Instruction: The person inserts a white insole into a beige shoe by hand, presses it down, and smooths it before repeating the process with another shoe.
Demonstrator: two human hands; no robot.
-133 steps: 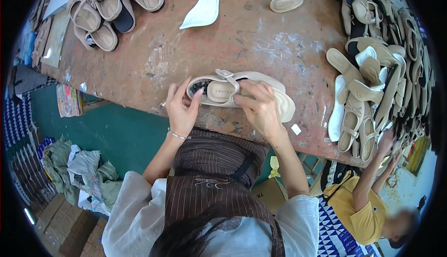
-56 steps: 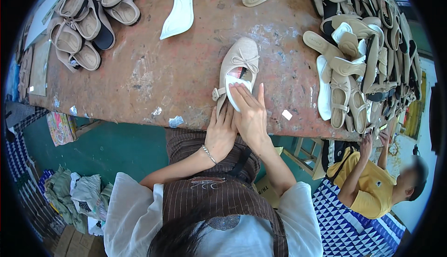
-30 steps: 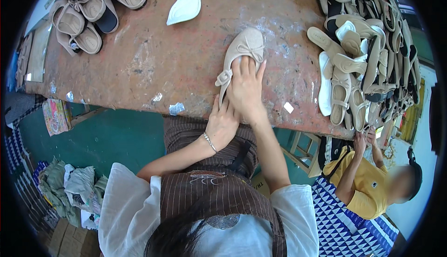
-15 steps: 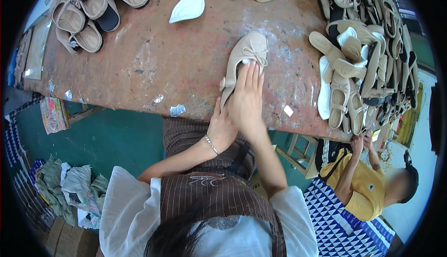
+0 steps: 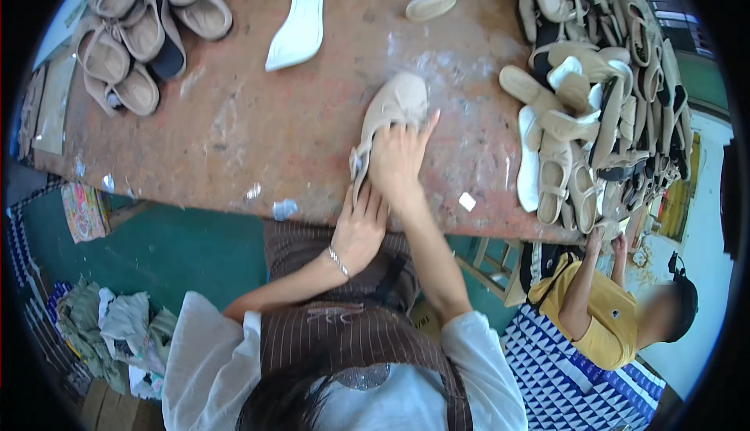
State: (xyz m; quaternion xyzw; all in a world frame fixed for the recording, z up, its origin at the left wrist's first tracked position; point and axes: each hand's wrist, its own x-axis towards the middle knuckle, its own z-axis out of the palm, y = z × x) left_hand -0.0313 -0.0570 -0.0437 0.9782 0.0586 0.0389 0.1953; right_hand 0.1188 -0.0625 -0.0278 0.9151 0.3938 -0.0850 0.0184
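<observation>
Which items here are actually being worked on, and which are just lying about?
Being worked on:
- beige shoe, pressed flat under the right hand
- left hand, at its heel end

Lying about:
- white insole
- sandal pile, table's right
- sandals, far left
- worn table

Matt beige shoe (image 5: pixel 394 107) on rough, worn wooden table (image 5: pixel 258 130).

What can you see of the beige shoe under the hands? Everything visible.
The beige shoe is a flat slingback with a rounded closed toe carrying a small bow, matte like suede or fabric. It lies sole-down on the worn brown table, toe pointing away from the person, heel strap near the table's front edge. The right hand presses flat over its middle and heel; the left hand touches its heel end.
</observation>
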